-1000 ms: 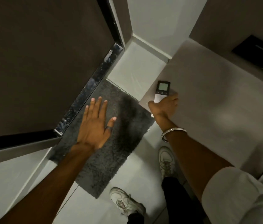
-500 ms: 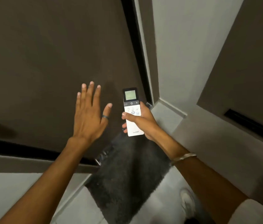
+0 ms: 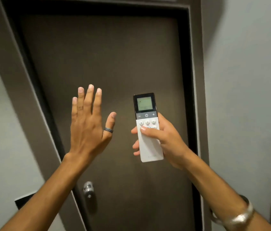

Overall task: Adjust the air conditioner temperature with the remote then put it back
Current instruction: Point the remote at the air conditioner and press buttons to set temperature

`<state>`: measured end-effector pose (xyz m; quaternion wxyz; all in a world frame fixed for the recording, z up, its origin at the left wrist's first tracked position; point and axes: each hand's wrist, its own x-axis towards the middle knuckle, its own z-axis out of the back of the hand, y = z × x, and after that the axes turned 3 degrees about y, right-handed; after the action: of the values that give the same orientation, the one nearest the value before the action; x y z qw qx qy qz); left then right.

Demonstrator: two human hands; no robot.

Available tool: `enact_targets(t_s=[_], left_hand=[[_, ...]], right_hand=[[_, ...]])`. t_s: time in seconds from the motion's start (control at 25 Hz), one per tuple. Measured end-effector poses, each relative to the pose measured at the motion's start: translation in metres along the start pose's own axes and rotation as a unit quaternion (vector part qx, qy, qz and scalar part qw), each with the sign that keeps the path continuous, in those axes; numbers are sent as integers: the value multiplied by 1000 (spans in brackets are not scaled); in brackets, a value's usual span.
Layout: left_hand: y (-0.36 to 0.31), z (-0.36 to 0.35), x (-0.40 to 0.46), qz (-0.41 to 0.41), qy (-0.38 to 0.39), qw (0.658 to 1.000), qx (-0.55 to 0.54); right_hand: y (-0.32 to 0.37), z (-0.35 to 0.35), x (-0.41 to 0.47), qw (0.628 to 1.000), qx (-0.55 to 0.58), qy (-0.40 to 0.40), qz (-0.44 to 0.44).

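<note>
Now my right hand (image 3: pixel 163 140) has its grip wrapped around the lower half of the white remote (image 3: pixel 147 127), held upright in front of the dark brown door (image 3: pixel 114 64). My thumb (image 3: pixel 148 131) lies across the button area, below the row with the minus, power and plus keys, and the small grey screen at the top is lit, though I cannot read it. My left hand (image 3: pixel 88 124) is raised beside the remote, apart from it, palm away, fingers spread flat and holding nothing; a dark ring (image 3: pixel 108 130) sits on its thumb. A silver bangle (image 3: pixel 238 215) circles my right wrist. Lower down, a round metal knob (image 3: pixel 88 189) shows on the door.
</note>
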<state>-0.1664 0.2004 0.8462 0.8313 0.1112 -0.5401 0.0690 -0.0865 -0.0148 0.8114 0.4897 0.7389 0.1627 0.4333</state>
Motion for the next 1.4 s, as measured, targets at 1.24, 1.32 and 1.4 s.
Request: enact_targets(t_s=[1.24, 1.32, 1.4], left_hand=[[23, 50, 16, 25, -66, 992, 101], [22, 49, 17, 24, -68, 993, 99], [20, 48, 18, 23, -71, 993, 96]], right_hand=[[67, -53, 2, 997, -19, -20, 77], [68, -52, 1, 996, -22, -22, 82], [68, -52, 0, 996, -22, -23, 82]])
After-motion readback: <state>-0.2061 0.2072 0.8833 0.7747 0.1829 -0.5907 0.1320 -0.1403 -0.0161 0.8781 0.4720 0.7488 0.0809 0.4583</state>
